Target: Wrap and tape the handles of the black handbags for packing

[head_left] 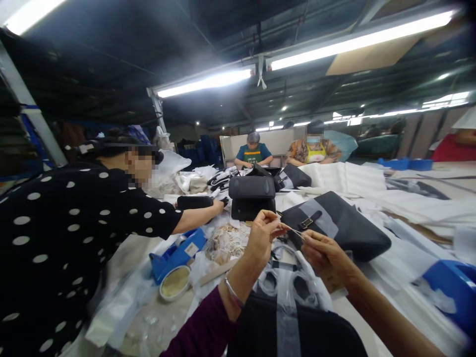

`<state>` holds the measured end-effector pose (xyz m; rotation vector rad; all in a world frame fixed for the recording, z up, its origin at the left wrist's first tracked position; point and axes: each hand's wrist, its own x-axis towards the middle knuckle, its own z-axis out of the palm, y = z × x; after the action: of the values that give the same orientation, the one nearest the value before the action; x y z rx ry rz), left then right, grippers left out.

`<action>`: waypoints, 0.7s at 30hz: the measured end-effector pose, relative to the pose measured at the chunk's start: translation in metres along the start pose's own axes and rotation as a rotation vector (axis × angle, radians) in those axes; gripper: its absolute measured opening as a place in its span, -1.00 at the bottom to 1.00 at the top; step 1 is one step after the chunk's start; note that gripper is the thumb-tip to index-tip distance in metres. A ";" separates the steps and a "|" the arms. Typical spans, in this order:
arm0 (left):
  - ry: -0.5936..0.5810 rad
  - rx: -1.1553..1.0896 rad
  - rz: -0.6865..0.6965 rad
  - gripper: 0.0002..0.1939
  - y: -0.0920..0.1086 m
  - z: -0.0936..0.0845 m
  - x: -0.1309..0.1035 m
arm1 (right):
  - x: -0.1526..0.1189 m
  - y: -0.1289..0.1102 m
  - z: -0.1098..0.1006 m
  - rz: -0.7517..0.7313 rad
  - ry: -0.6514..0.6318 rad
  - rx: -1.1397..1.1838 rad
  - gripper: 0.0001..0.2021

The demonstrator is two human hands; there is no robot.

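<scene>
A thin pale string (293, 230) is stretched between my two hands. My left hand (263, 233) pinches one end of it, and a bracelet circles that wrist. On the other end, the fingers of my right hand (323, 252) are closed. Below both hands lies a black bag (316, 327), with a clear wrapped strip down its middle and plastic-wrapped handles. Beyond my right hand rests another black bag (345, 223) with a buckle and a translucent wrap. A pile of pale looped strings (230, 240) is left of my left hand.
At the left, a person in a dotted top (122, 208) reaches across the table. A blue tape dispenser (178, 253) and a round dish (174, 282) stand near. More black bags (252, 188) lie ahead; a blue object (451, 292) is at right. Two people sit beyond.
</scene>
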<state>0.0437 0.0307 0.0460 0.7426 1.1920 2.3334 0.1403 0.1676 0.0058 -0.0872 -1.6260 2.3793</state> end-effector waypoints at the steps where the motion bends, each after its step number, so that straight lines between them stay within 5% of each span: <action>1: -0.005 -0.039 -0.021 -0.78 -0.003 0.001 0.000 | -0.002 -0.001 -0.002 0.007 -0.004 0.021 -0.68; 7: -0.067 -0.128 -0.126 -0.71 -0.020 0.005 0.001 | -0.014 -0.017 -0.007 -0.047 -0.045 0.157 -0.68; 11: -0.094 0.145 -0.184 -0.89 -0.041 -0.001 0.010 | -0.020 -0.045 -0.018 -0.094 -0.024 0.070 -0.75; 16: -0.145 0.804 -0.335 -0.87 -0.081 -0.021 0.021 | -0.034 -0.077 -0.035 -0.121 0.142 -0.263 -0.74; 21: -0.126 0.741 -0.398 -0.76 -0.119 -0.039 0.025 | -0.024 -0.074 -0.047 -0.213 0.381 -0.628 -0.71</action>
<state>0.0145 0.0864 -0.0646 0.7668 1.9561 1.4819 0.1855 0.2295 0.0544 -0.4287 -1.9881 1.5111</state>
